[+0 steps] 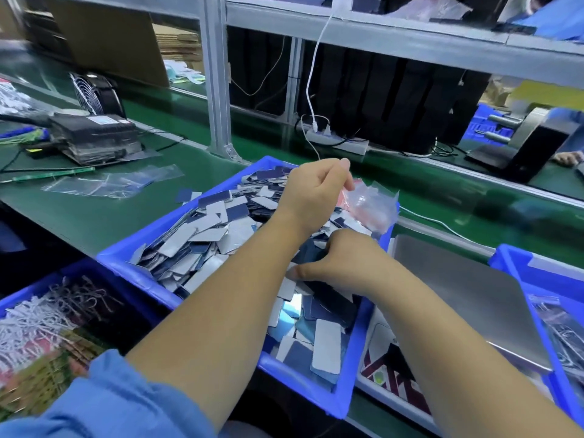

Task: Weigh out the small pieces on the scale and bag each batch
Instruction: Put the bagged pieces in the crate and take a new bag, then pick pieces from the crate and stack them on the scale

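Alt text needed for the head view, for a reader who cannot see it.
A person's left hand pinches a clear plastic bag above a blue bin heaped with small flat pieces, while the right hand gathers pieces inside it. A scale with a bare metal pan sits right of the bin.

Your left hand (pixel 311 197) pinches a clear plastic bag (pixel 373 207) above the far end of the blue bin (pixel 221 312), while your right hand (pixel 339 263) reaches down among the small flat pieces (pixel 202 235) heaped inside; the scale (pixel 458 292) sits just right of the bin
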A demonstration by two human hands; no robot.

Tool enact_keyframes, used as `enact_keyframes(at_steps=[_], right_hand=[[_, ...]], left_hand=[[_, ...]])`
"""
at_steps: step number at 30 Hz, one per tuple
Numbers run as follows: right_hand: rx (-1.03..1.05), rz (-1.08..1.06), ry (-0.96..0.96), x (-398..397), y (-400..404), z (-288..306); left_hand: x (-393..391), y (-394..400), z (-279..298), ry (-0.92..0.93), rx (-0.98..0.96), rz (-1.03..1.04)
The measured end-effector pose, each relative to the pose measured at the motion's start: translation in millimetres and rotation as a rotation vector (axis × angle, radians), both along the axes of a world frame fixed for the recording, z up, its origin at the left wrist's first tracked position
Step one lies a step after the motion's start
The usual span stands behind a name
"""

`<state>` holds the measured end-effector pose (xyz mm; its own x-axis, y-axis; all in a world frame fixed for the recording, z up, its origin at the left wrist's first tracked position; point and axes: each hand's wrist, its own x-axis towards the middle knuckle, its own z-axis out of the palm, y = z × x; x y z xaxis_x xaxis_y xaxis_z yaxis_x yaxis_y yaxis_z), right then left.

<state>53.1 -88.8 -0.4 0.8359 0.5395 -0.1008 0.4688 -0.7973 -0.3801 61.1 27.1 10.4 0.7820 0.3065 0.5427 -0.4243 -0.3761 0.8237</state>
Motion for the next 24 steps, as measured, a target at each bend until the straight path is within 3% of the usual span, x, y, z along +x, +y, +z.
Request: enact_keyframes(at_steps=[6,12,20,24], right_hand=[[0.202,-0.149,0.091,-10.0,-2.6,-5.2],[0.454,-0.139,0.161,-22.0,6.3,-3.1],[0.458,-0.072,0.243,-18.3,10.7,-5.2],[0.589,-0.169,0.324,-10.5,8.6,-9.5]], left_hand=[[2.5,-4.8,2.0,-0.008,-0.013,-0.026],[1.7,-3.3,3.1,-0.022,-0.028,-0.023],[0.0,1.2,2.5,-0.033,-0.074,-0.011],[0.5,4.5,3.1,-0.088,-0.095,0.020]])
